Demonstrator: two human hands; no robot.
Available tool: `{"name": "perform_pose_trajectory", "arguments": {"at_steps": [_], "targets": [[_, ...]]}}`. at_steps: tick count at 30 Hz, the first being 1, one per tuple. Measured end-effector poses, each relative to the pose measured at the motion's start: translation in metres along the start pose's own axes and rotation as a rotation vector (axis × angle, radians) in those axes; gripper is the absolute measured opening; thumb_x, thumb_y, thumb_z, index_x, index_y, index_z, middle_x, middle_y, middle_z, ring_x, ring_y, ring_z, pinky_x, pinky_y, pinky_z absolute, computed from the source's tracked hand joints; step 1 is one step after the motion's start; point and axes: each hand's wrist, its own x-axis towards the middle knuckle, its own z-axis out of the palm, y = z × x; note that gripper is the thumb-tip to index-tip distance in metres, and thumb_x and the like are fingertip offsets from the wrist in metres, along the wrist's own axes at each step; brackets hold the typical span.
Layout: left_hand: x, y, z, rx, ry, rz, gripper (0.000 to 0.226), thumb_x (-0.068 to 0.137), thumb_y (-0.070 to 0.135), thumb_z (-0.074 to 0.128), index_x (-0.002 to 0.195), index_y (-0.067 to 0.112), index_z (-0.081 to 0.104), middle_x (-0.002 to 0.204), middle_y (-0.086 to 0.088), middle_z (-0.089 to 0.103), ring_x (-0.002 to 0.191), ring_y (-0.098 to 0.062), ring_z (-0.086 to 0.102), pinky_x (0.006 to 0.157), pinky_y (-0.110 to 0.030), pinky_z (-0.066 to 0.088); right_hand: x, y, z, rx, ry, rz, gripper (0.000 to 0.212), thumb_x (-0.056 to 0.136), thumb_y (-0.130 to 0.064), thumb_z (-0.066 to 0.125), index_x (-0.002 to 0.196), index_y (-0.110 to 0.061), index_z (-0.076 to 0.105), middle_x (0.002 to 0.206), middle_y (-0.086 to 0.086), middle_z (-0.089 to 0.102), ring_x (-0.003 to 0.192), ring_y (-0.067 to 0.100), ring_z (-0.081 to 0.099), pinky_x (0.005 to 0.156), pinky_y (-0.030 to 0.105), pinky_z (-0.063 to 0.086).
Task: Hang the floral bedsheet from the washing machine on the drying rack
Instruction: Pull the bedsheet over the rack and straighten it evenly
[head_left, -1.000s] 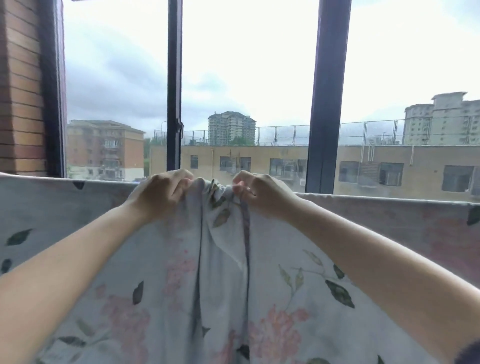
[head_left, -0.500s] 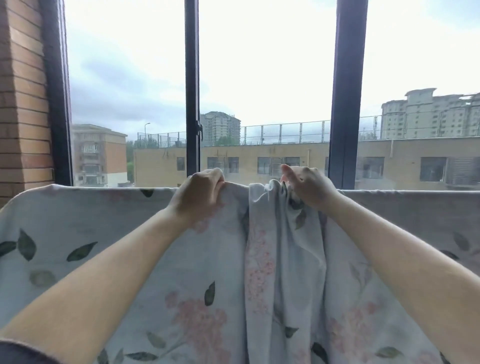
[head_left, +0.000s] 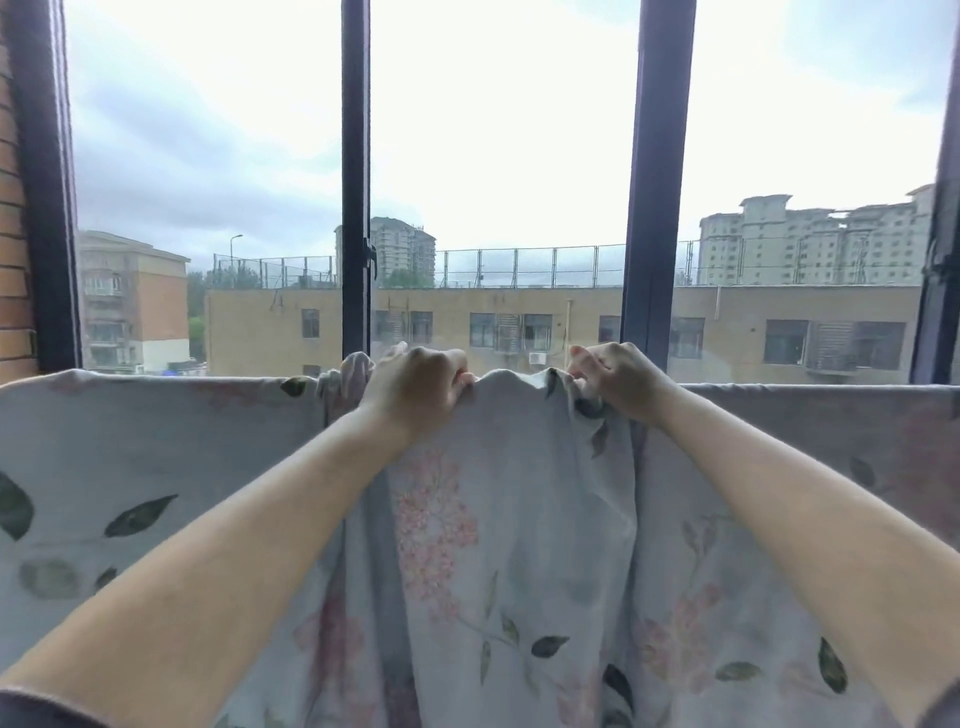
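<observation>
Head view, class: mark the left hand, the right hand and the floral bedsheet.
left hand (head_left: 415, 389), head view, back of the hand.
right hand (head_left: 618, 383), head view, back of the hand.
floral bedsheet (head_left: 156, 431), head view, flat stretch left of the hands.

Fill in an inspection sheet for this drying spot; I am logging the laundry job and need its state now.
Surface: whatever carries the cloth is hidden under it.
Job's things: floral bedsheet hangs across the view, bunched in folds between the hands.
Clutter: nothing seen.
Grippers: left hand and right hand each grip the sheet's top edge.
Cables: nothing seen.
Surroundings: dark window frame, brick wall at left, buildings outside.
</observation>
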Motion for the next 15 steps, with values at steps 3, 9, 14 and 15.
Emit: {"name": "perform_pose_trajectory", "arguments": {"at_steps": [3, 9, 14, 15], "targets": [[0.002, -0.012, -0.004, 0.085, 0.056, 0.018, 0.023, 0.098, 0.028, 0.047, 0.088, 0.014, 0.062, 0.073, -0.001, 0.063, 0.068, -0.022, 0.059, 0.066, -0.030, 0.039, -0.005, 0.012, -0.010, -0.118, -0.042, 0.033, 0.051, 0.103, -0.038, 0.028, 0.077, -0.018, 0.067, 0.087, 0.009, 0.064, 0.085, 0.024, 0.058, 0.070, 0.028, 0.041], [-0.007, -0.033, -0.007, 0.170, 0.126, -0.342, 0.014, 0.092, 0.019, 0.044, 0.080, 0.013, 0.047, 0.072, -0.007, 0.054, 0.076, -0.028, 0.055, 0.090, -0.044, 0.042, -0.025, 0.033, -0.021, -0.309, -0.008, 0.094, 0.054, 0.102, -0.043, 0.024, 0.053, -0.025, 0.037, 0.073, 0.007, 0.057, 0.079, 0.030, 0.057, 0.069, 0.034, 0.033], [0.011, 0.033, 0.012, -0.018, 0.044, -0.066, 0.020, 0.096, 0.028, 0.040, 0.093, 0.015, 0.056, 0.086, 0.001, 0.062, 0.077, -0.022, 0.060, 0.080, -0.037, 0.048, -0.031, 0.056, -0.033, -0.228, -0.055, 0.070, 0.047, 0.101, -0.045, 0.028, 0.060, -0.025, 0.039, 0.059, -0.008, 0.047, 0.066, 0.021, 0.049, 0.064, 0.035, 0.037], [0.014, 0.047, 0.018, -0.030, 0.003, -0.019, 0.022, 0.097, 0.032, 0.040, 0.096, 0.016, 0.055, 0.090, 0.000, 0.064, 0.079, -0.023, 0.061, 0.073, -0.034, 0.047, -0.034, 0.068, -0.039, -0.202, -0.071, 0.089, 0.045, 0.101, -0.046, 0.030, 0.063, -0.025, 0.041, 0.061, -0.007, 0.049, 0.066, 0.020, 0.050, 0.064, 0.036, 0.038]]}}
